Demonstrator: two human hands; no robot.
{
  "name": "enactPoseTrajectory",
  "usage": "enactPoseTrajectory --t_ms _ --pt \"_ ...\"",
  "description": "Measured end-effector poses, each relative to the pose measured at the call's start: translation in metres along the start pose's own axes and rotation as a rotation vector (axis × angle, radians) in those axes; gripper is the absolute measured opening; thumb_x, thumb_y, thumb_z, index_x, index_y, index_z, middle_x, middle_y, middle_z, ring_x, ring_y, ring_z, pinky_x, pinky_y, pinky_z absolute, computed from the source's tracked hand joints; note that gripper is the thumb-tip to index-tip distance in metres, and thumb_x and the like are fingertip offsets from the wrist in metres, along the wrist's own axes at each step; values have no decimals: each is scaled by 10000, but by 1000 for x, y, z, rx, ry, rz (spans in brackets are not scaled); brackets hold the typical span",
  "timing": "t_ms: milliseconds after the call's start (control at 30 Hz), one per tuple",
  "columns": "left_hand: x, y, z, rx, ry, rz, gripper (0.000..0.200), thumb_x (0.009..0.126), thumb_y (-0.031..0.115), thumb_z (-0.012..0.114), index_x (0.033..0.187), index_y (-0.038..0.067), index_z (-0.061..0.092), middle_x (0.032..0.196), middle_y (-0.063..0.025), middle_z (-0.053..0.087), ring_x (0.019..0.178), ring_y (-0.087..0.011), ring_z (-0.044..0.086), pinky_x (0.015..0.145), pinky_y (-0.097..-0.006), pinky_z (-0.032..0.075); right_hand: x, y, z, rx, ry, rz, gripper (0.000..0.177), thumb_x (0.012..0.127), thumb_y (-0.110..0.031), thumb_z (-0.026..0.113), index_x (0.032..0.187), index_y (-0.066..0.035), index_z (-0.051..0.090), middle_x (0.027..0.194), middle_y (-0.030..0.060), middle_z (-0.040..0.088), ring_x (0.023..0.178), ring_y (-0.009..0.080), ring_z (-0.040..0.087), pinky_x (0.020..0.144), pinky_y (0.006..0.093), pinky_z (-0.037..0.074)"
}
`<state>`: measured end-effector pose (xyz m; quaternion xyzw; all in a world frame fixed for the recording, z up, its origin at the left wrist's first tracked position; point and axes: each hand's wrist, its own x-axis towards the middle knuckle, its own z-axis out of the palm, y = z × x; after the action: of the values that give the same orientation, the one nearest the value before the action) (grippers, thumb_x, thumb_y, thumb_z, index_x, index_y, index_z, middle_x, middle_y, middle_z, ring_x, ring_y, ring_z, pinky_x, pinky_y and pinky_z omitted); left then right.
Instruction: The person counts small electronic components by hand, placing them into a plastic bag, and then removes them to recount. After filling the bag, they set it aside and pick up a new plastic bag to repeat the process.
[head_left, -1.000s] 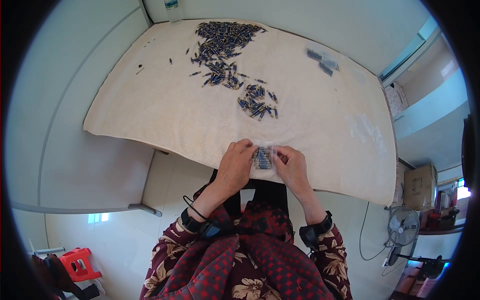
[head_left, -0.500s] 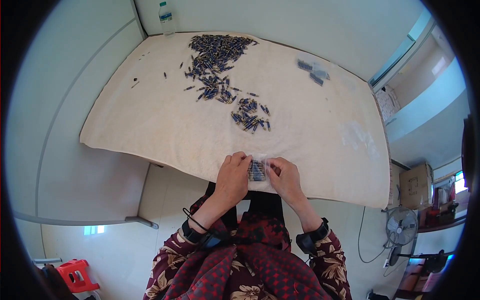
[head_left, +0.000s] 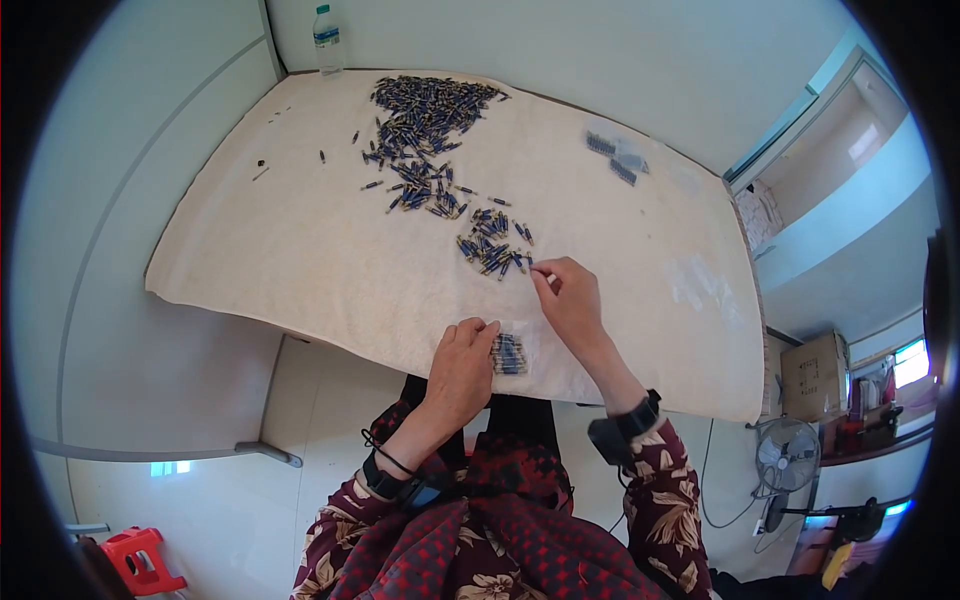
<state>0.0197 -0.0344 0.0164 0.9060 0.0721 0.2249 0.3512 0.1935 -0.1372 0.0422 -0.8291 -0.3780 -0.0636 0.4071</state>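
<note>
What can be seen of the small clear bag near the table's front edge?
The small clear bag looks like thin see-through plastic and holds short dark blue pieces packed side by side. It lies flat on the cream cloth. The left hand rests its fingers on the bag's left side; whether they pinch it cannot be told. The right hand is apart from it.

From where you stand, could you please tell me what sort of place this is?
Probably a small home workshop: a cloth-covered table bears a heap of small blue parts, the left hand rests on a filled clear bag, and a fan stands nearby.
</note>
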Motion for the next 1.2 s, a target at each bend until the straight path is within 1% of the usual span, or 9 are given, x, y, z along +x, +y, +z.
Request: enactPoseTrajectory --t_ms 133,167,300,400,533,667,800,1067,1200 --pt "-2 -2 2 -19 20 -13 458 748 -48 575 1204 -27 541 1135 -196 522 990 -369 510 851 -424 441 19 17 27 -224 -13 -72 106 792 -157 711 822 -58 686 807 107 652 623 241 617 586 347 485" --pt "-3 -4 3 -25 16 -11 457 748 -48 577 1203 -26 542 1136 -195 523 989 -368 509 850 -424 441 21 18 30 -225 -14 -81 106 792 -157 711 822 -58 686 807 107 652 623 241 617 586 347 485" --pt "0 -7 2 -42 1 4 452 748 -46 581 1198 -24 544 1137 -190 523 987 -368 509 849 -424 442 23 15 28 -239 -51 41 138 789 -201 716 803 -69 682 796 95 653 642 244 622 601 363 490" --pt "-2 -7 2 -61 -9 -1 444 750 -45 583 1192 -23 548 1137 -188 524 987 -367 509 850 -421 443 23 20 10 -40 22 81 148 799 -216 708 807 -69 694 764 89 669 645 248 636 614 366 499" --pt "-1 -4 0 -60 -6 1 438 749 -44 587 1186 -23 554 1138 -189 523 989 -367 509 849 -418 443 28 24 -8 -121 13 205 165 798 -223 710 794 -59 703 738 94 686 650 250 654 628 363 510" --pt "-1 -5 -1 -42 2 -7 430 751 -44 587 1179 -22 560 1138 -190 523 991 -367 510 851 -419 444 24 25 6 -143 -44 266 185 791 -232 719 783 -48 707 740 111 696 655 260 666 634 362 516" --pt "-3 -6 0 -69 19 14 429 752 -45 586 1179 -21 560 1138 -190 523 993 -368 511 855 -420 443 25 25 17 -182 -95 260 206 777 -217 731 788 -12 711 720 128 689 637 216 664 619 319 517" --pt "-1 -6 1 -67 38 40 424 751 -44 589 1174 -20 561 1138 -192 523 998 -372 514 862 -420 443 25 33 24 -241 -72 91 196 747 -190 744 767 -1 697 713 145 674 655 249 662 630 343 525" --pt "-1 -7 -1 -61 -27 -9 418 754 -40 587 1171 -20 563 1142 -194 525 1015 -375 513 874 -419 440 24 35 24 -193 -55 125 208 741 -184 741 741 16 684 708 145 671 645 237 662 619 343 521"
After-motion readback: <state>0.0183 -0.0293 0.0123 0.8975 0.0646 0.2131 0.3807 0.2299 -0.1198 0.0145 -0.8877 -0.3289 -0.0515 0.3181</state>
